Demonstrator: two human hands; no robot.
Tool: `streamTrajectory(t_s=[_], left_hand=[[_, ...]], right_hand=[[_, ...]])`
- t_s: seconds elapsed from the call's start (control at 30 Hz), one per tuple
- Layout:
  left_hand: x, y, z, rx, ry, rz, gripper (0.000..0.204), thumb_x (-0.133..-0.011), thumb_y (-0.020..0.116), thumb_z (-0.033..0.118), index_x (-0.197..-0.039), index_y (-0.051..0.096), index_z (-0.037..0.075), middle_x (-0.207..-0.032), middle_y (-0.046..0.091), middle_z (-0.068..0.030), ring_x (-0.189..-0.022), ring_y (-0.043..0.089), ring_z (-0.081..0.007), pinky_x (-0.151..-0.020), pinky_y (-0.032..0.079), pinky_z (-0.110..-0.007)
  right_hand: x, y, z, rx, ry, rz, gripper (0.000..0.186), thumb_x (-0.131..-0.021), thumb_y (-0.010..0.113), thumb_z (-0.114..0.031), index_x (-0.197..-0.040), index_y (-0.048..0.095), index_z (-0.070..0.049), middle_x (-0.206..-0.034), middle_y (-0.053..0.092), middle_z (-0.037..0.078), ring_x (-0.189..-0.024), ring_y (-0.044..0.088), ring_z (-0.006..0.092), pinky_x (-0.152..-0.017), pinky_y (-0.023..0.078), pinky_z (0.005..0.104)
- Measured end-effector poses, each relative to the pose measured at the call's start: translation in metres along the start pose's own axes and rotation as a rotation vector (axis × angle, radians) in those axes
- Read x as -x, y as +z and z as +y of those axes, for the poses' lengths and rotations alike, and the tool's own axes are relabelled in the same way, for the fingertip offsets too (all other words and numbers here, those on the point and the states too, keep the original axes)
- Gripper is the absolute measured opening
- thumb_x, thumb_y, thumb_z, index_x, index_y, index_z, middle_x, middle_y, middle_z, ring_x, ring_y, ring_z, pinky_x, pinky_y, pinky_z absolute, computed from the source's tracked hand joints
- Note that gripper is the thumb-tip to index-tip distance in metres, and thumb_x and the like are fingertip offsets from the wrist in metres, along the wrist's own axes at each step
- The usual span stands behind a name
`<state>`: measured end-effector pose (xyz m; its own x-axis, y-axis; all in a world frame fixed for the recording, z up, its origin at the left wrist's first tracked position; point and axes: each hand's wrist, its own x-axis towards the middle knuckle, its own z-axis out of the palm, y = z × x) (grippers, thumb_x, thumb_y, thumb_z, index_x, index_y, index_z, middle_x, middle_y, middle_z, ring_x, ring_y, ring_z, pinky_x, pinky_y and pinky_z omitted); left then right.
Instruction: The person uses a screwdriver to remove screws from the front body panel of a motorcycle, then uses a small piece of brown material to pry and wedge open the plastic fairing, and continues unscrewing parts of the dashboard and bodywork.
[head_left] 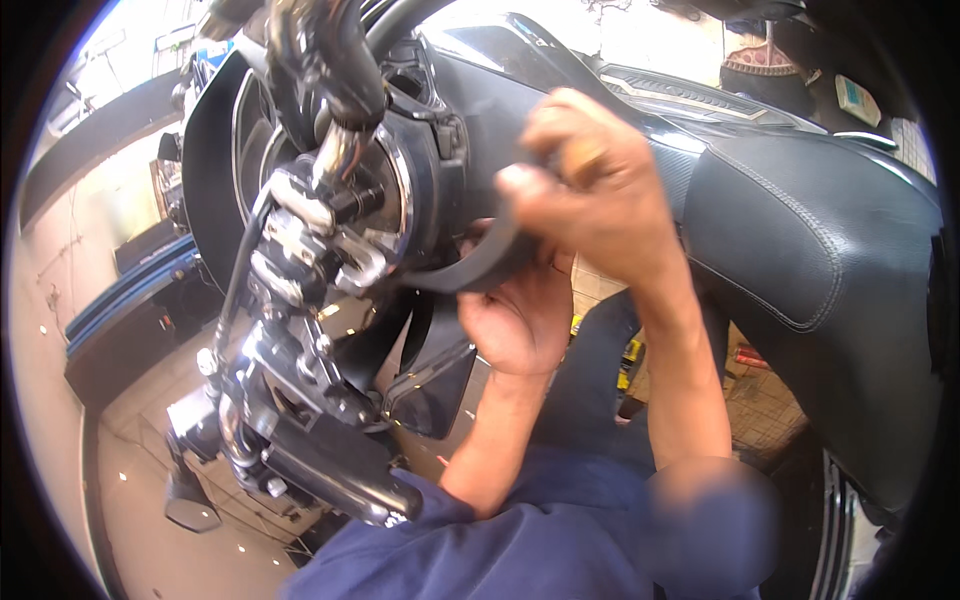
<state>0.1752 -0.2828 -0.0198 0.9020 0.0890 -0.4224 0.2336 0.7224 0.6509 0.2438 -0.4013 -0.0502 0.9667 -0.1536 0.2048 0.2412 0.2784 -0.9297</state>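
My left hand point(525, 318) reaches up beneath a curved black plastic trim piece point(475, 272), palm upward. Its fingers curl behind this piece and are partly hidden. Above it my right hand point(615, 195), blurred by motion, is closed around an amber-brown handle point(583, 160); the rest of that tool cannot be made out. The trim piece runs from near the metal handlebar clamps point(305, 230) to just below my right hand. Both hands work beside the dark body panel point(490, 110) of a motorbike.
To the left stands the chrome handlebar point(345, 150) with cables and a black grip point(340, 470). A stitched black seat point(770, 220) fills the right side. A mirror point(192, 500) sticks out at lower left. A red cylindrical thing point(748, 356) lies on the tiled floor.
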Motion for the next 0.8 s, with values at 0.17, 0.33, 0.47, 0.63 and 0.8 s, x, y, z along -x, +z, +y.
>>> streamTrajectory(t_s=[0.17,0.33,0.47,0.63,0.8], left_hand=[[0.021,0.005,-0.035,-0.119,-0.142,-0.068,0.025,-0.103,0.049,0.034,-0.117,0.049,0.014,-0.13,0.059,-0.0111,-0.123,0.056,-0.0285,-0.111,0.039,-0.05],[0.013,0.002,-0.032,-0.21,-0.226,-0.223,0.03,-0.091,0.059,0.021,-0.116,0.051,0.007,-0.127,0.06,-0.0155,-0.121,0.058,-0.0276,-0.105,0.045,-0.046],[0.012,0.0,-0.025,-0.446,-0.556,-0.458,0.025,-0.092,0.061,0.025,-0.102,0.054,0.004,-0.105,0.065,-0.0218,-0.08,0.067,-0.0276,-0.059,0.055,-0.039],[0.058,0.029,-0.024,-0.137,-0.719,-0.658,0.075,-0.101,0.04,0.057,-0.152,0.027,0.003,-0.069,0.062,-0.0153,-0.053,0.057,-0.0223,-0.054,0.045,-0.036],[0.073,0.028,-0.038,-0.613,-0.506,-0.766,0.074,-0.096,0.055,0.046,-0.148,0.035,-0.002,-0.077,0.062,-0.0147,-0.074,0.061,-0.0233,-0.074,0.048,-0.037]], right_hand=[[0.028,-0.036,-0.007,-0.19,0.251,0.043,0.018,-0.078,0.076,-0.007,-0.088,0.062,0.0,-0.085,0.058,0.008,-0.079,0.056,0.0168,-0.073,0.047,0.0299],[0.054,-0.081,-0.047,-0.084,0.221,0.008,0.024,-0.075,0.077,-0.005,-0.093,0.064,0.0,-0.112,0.066,0.015,-0.1,0.065,0.0294,-0.087,0.05,0.0372],[0.095,-0.128,-0.08,0.051,0.13,-0.026,0.04,-0.065,0.084,-0.002,-0.102,0.069,-0.003,-0.119,0.066,0.017,-0.108,0.067,0.0319,-0.091,0.052,0.0382],[0.136,-0.157,-0.147,0.269,0.322,0.144,0.031,-0.076,0.085,-0.009,-0.097,0.064,0.0,-0.079,0.063,0.006,-0.07,0.06,0.0158,-0.064,0.049,0.0284],[0.17,-0.219,-0.199,0.365,0.331,0.914,0.029,-0.095,0.071,-0.028,-0.106,0.062,-0.002,-0.088,0.062,0.0,-0.061,0.05,0.0018,-0.05,0.039,0.0168]])
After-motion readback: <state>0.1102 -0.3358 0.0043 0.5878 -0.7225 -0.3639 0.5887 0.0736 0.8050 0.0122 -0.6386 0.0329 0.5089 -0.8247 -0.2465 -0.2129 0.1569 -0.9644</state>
